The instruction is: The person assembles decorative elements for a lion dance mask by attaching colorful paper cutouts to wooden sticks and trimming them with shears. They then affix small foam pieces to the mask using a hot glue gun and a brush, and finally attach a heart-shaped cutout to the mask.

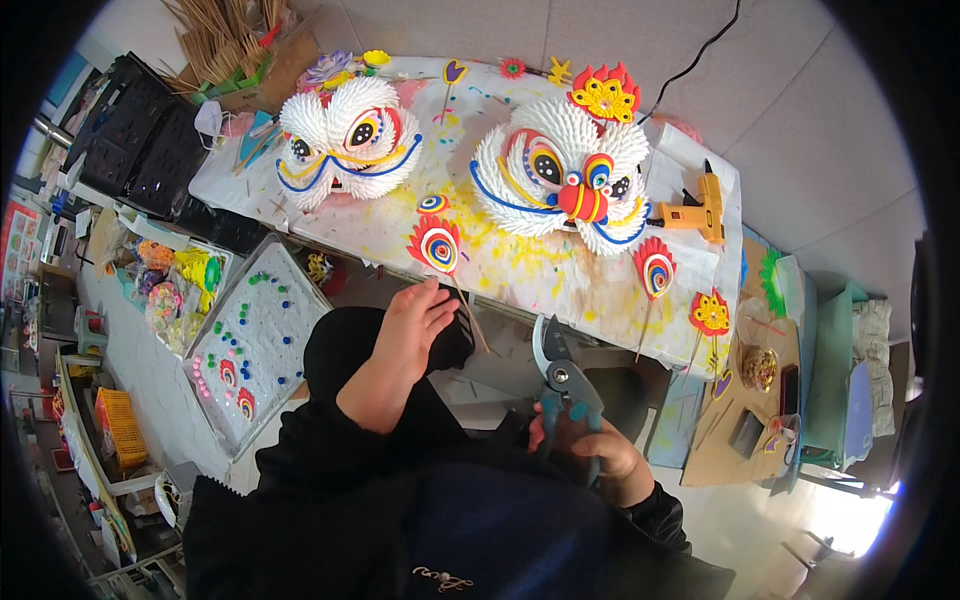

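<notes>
On a paint-splashed table (555, 275), 2 white masks (352, 110), grey wall (810, 120) behind, left fingers (432, 302) released, right fingers (608, 447) clenched round shears (561, 378)

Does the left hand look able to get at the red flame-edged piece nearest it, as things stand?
Probably yes: the left hand looks open and empty, close to the flame-edged piece, with nothing visible between them.

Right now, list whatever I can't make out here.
All in the head view:
Pruning shears: handles partly covered by the right hand.
Left hand: whether its fingers touch the nearby stick is unclear from this angle.
Bundled sticks: upper ends cut off by the top edge.
Tabletop: partly hidden beneath the white sculpted heads.
</notes>
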